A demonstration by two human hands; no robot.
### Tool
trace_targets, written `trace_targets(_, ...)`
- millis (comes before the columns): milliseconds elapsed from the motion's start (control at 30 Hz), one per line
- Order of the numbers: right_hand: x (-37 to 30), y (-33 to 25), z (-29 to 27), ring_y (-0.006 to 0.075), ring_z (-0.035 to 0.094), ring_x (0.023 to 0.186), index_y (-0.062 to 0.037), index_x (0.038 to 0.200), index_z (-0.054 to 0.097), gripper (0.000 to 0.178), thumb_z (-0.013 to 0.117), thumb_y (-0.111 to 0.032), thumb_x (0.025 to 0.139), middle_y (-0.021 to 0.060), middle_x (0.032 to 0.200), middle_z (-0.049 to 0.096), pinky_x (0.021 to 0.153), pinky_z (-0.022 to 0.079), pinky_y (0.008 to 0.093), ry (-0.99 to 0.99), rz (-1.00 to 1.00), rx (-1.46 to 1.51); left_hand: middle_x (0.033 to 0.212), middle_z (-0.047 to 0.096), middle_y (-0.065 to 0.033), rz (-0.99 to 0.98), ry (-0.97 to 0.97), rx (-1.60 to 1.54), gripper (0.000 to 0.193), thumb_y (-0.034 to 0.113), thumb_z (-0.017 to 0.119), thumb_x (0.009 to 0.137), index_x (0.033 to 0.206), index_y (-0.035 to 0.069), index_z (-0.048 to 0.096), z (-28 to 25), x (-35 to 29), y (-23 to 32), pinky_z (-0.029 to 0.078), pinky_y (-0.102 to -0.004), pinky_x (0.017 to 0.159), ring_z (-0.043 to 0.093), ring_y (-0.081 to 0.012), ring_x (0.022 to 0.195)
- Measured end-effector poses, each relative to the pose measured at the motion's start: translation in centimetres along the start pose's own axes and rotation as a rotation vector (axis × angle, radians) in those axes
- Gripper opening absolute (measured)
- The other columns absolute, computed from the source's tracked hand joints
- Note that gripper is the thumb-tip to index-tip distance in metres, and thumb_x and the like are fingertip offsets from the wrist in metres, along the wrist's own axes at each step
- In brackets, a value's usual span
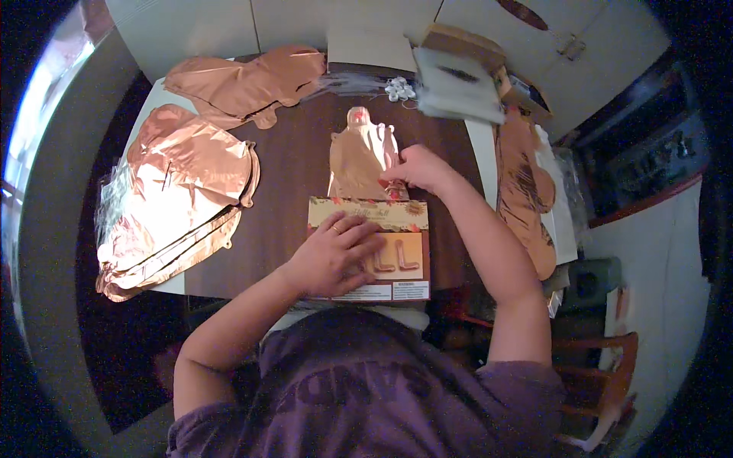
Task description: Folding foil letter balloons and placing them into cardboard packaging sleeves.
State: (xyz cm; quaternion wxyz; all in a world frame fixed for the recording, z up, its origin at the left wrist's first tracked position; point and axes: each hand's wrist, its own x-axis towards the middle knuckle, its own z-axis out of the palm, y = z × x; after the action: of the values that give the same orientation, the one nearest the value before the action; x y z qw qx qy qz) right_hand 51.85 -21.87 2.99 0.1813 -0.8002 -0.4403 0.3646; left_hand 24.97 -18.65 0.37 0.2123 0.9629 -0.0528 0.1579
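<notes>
One flat yellow-brown cardboard package [413,243] lies mid-frame, a shiny copper-coloured foil piece [353,162] just above. The left hand [336,256] covers the package, fingers slightly apart; the right hand [424,169] is at the foil piece, finger grip unclear. Arranging foil seems in hand; next calls for steady package.

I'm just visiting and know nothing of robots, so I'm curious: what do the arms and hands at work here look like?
These are human arms, not machine ones. Dark purple short sleeves end above the elbows. Both hands are ungloved: the left hand wears a thin gold-coloured ring; none can be made out on the right hand.
</notes>
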Motion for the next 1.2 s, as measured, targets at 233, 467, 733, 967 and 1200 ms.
trace_targets(233, -8.4, -1.8, 1.2, 0.0258, 0.065, 0.082, -0.0047, 0.091, 0.063, 0.020, 0.067, -0.009, 0.072, 0.0093, 0.095, 0.069, 0.071, 0.052, 0.0344, -0.053, -0.684, -0.354, 0.125, 0.058, -0.0105, -0.038, -0.008, -0.067, 0.051, 0.039, 0.067, 0.080, 0.120, 0.008, 0.060, 0.7, -1.0, -0.6, 0.034, -0.0498, 0.106, 0.049, -0.0335, 0.120)
trace_targets(467, -10.5, 2.2, 4.2, 0.0311, 0.060, 0.112, -0.0039, 0.093, 0.060, 0.016, 0.057, -0.011, 0.079, 0.0129, 0.120, 0.063, 0.095, 0.050, 0.0412, 0.351, -1.007, -0.697, 0.093, 0.062, -0.0103, -0.093, 0.201, 0.131, 0.032, 0.030, 0.070, 0.070, 0.092, 0.007, 0.065, 0.1, -1.6, 0.9, 0.037, -0.0492, 0.100, 0.056, -0.0313, 0.105)
trace_targets(733, -12.1, 0.1, 2.6, 0.0323, 0.053, 0.121, -0.0030, 0.101, 0.060, 0.030, 0.064, -0.014, 0.074, 0.0162, 0.128, 0.057, 0.103, 0.043, 0.0433, 0.141, -0.911, -0.721, 0.150, 0.032, -0.0219, -0.032, 0.057, 0.005, 0.081, 0.056, 0.048, 0.088, 0.143, -0.002, 0.034, -3.9, 0.1, -2.3, 0.015, -0.0524, 0.115, 0.027, -0.0372, 0.140)
trace_targets(967, -11.7, 0.1, 2.3, 0.0350, 0.042, 0.132, -0.0042, 0.130, 0.049, 0.048, 0.058, -0.019, 0.085, 0.0191, 0.138, 0.048, 0.112, 0.027, 0.0491, -0.028, -0.461, -0.088, 0.150, 0.032, -0.0226, 0.018, -0.128, 0.199, 0.094, 0.070, 0.039, 0.086, 0.144, -0.004, 0.031, -1.1, -0.2, -1.9, 0.016, -0.0523, 0.115, 0.027, -0.0369, 0.140)
trace_targets(1200, -12.7, -0.1, 9.7, 0.0407, 0.021, 0.142, 0.0027, 0.146, 0.026, 0.079, 0.051, -0.048, 0.091, 0.0261, 0.152, 0.024, 0.115, 0.010, 0.0552, 0.308, -0.432, -0.599, 0.153, 0.027, -0.0214, -0.026, -0.173, 0.185, 0.094, 0.069, 0.043, 0.085, 0.147, 0.000, 0.027, -1.4, -0.5, -1.7, 0.013, -0.0536, 0.115, 0.023, -0.0374, 0.143)
